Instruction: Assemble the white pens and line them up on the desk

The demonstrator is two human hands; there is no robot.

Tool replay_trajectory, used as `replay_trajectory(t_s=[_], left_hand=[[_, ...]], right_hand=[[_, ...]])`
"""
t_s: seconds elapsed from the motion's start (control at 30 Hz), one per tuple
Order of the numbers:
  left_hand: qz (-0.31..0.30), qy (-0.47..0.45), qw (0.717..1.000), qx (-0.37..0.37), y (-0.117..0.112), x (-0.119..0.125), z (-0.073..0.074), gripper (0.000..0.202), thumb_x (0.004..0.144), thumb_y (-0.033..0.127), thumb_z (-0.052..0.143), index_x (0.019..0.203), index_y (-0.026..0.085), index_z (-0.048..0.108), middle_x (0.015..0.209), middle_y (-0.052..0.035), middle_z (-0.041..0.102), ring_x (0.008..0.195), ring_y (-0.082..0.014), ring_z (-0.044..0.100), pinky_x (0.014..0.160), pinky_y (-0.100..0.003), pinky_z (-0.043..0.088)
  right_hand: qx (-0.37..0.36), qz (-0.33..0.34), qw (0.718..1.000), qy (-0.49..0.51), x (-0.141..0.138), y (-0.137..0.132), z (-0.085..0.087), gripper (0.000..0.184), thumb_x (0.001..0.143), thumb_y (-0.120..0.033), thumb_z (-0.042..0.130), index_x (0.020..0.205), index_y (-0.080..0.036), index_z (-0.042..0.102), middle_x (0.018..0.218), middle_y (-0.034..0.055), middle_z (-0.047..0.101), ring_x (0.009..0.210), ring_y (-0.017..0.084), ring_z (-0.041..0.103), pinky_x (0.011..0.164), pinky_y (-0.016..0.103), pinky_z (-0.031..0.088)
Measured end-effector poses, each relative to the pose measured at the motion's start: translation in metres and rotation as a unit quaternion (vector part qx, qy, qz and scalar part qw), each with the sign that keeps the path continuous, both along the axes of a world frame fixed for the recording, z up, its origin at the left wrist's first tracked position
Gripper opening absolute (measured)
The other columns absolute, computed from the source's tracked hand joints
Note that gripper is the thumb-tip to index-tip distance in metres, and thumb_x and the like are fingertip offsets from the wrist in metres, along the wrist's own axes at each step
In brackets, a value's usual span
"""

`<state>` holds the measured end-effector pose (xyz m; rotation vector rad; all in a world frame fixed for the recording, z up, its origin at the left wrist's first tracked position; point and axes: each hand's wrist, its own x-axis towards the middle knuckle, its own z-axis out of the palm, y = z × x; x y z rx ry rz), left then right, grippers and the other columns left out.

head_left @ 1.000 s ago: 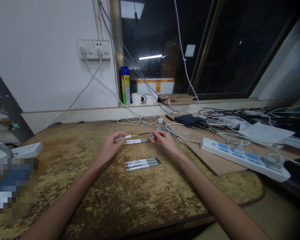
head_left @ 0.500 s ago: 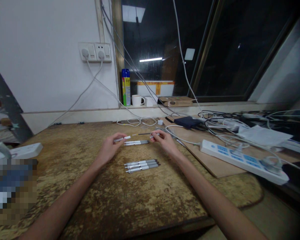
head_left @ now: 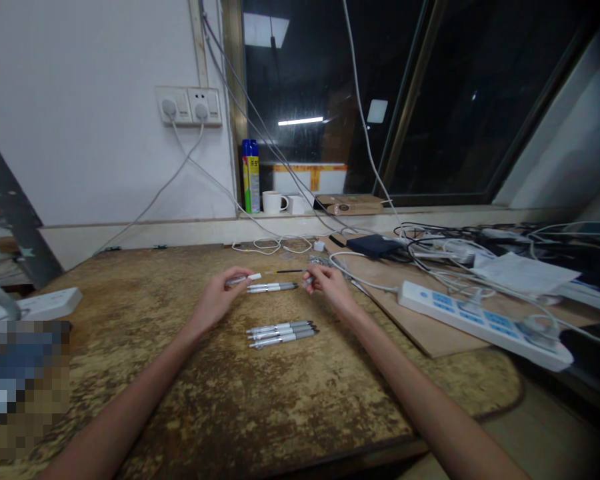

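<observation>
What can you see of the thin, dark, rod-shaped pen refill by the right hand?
The thin, dark, rod-shaped pen refill looks plastic and straight, with a paler left end. It lies roughly level, its right end held in the right hand, its left end free. Whether it touches the table I can't tell.

Left hand [head_left: 219, 293] and right hand [head_left: 334, 288]: bare. Left forearm [head_left: 153, 377] and right forearm [head_left: 405, 379]: bare as far as visible, slender.
</observation>
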<state>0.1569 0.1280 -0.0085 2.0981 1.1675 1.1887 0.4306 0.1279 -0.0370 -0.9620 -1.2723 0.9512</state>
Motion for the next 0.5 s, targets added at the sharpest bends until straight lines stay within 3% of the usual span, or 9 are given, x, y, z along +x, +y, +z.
replay_trajectory(t_s=[0.5], left_hand=[[-0.003, -0.003, 1.0, -0.014, 0.0016, -0.0029, 0.0019, 0.042, 0.089, 0.056, 0.062, 0.108, 0.021, 0.075, 0.111, -0.0071, 0.077, 0.099, -0.0261, 0.07, 0.088, -0.035, 0.053]], right_hand=[[0.003, 0.004, 1.0, -0.005, 0.0016, 0.0009, -0.0001, 0.051, 0.085, -0.063, 0.063, 0.068, -0.015, 0.069, 0.062, 0.0063, 0.067, 0.05, 0.014, 0.056, 0.052, 0.026, 0.044]])
